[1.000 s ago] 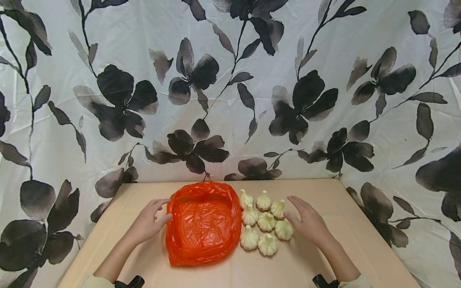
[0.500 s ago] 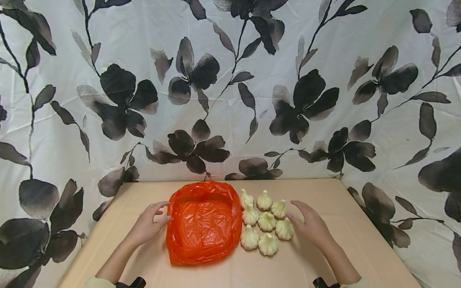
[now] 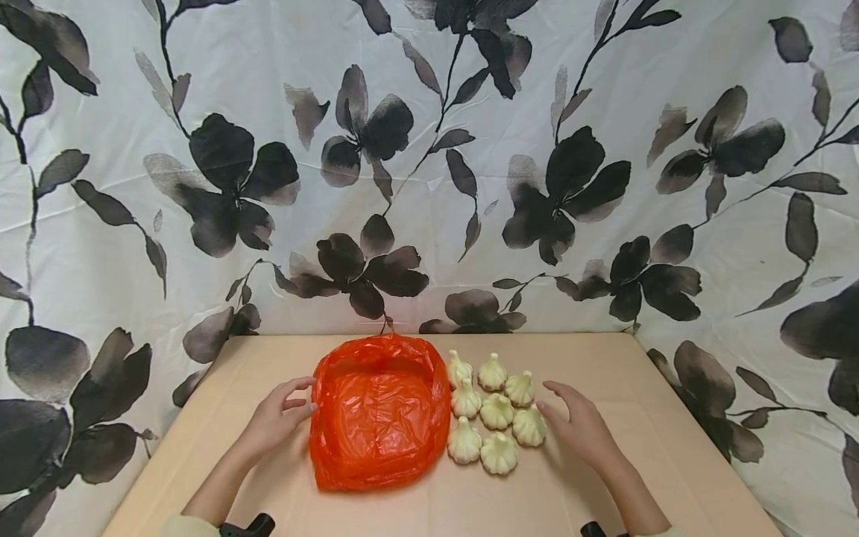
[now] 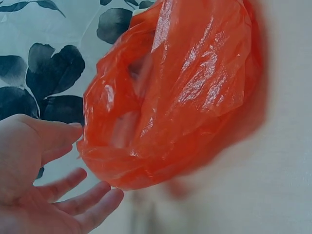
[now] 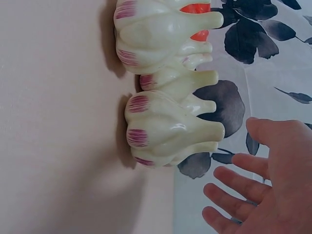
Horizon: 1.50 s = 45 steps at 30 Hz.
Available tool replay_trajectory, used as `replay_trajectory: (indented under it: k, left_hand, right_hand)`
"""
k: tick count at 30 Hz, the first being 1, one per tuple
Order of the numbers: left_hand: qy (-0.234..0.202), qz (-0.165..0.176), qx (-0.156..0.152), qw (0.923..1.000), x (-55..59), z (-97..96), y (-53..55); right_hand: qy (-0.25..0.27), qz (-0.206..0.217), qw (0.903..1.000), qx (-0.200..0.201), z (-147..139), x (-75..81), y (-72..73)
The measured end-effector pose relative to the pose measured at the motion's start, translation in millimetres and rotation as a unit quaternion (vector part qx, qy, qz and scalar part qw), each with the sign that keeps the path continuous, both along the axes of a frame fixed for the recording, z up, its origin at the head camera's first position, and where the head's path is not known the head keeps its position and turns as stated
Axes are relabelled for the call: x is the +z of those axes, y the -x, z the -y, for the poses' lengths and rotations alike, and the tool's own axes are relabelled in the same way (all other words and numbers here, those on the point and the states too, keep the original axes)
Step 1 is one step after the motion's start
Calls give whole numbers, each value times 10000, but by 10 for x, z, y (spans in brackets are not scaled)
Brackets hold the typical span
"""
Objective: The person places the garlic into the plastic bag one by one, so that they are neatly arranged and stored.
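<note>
A red plastic bag (image 3: 376, 410) lies on the table with its mouth spread wide, its inside bare in the head view. My left hand (image 3: 275, 418) is at the bag's left side, fingers relaxed and fingertips right at the rim. The left wrist view has the same hand (image 4: 53, 180) gripping nothing beside the crinkled bag (image 4: 204, 83). Several garlic bulbs (image 3: 496, 412) stand upright in a cluster right of the bag. Just right of them is my right hand (image 3: 580, 425), fingers spread loosely and holding nothing. Purple streaks mark the nearest garlic bulb (image 5: 165, 126) in the right wrist view.
The beige tabletop (image 3: 671, 462) ends at a white cloth (image 3: 429, 224) printed with dark flowers, which hangs behind it. Black wrist straps (image 3: 248, 526) show below the sleeves at the bottom edge.
My right hand has drawn slightly back to the right, away from the garlic bulbs. The left hand has barely shifted; bag and bulbs stay in place.
</note>
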<state>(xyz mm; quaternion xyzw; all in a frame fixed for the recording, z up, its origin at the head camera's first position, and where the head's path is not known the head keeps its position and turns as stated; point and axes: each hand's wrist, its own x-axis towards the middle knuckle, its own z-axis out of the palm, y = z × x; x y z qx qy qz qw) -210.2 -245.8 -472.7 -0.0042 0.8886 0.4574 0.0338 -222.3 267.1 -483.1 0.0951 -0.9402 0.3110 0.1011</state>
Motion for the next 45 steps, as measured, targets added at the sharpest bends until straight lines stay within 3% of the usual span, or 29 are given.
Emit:
replay_trajectory:
  k: [5, 11, 14, 25, 32, 40, 45]
  left_hand:
    - [-561, 240, -23, 9981, -88, 38, -40]
    - [-1214, 619, 16, 9907, -319, 58, -182]
    - [-1470, 670, -72, 9868, -374, 63, -174]
    - [-1697, 717, -125, 9828, -324, 118, -53]
    - [-1859, 615, -520, 9793, -341, 165, -34]
    - [-1926, 464, -855, 9764, -285, 157, 6]
    - [-1847, 431, -817, 9784, -286, 153, 23]
  right_hand:
    - [112, 162, 9998, -43, -7, -77, -20]
    - [297, 551, 9980, -66, 33, -174, -84]
    - [351, 526, 9980, -68, 50, -180, -80]
    - [984, 299, 9947, 3, 71, -212, -8]
    - [1454, 278, 9890, 56, 59, -258, 11]
    - [1378, 133, 9904, -23, 59, -278, 72]
    - [1332, 52, 9911, -62, 71, -282, 115]
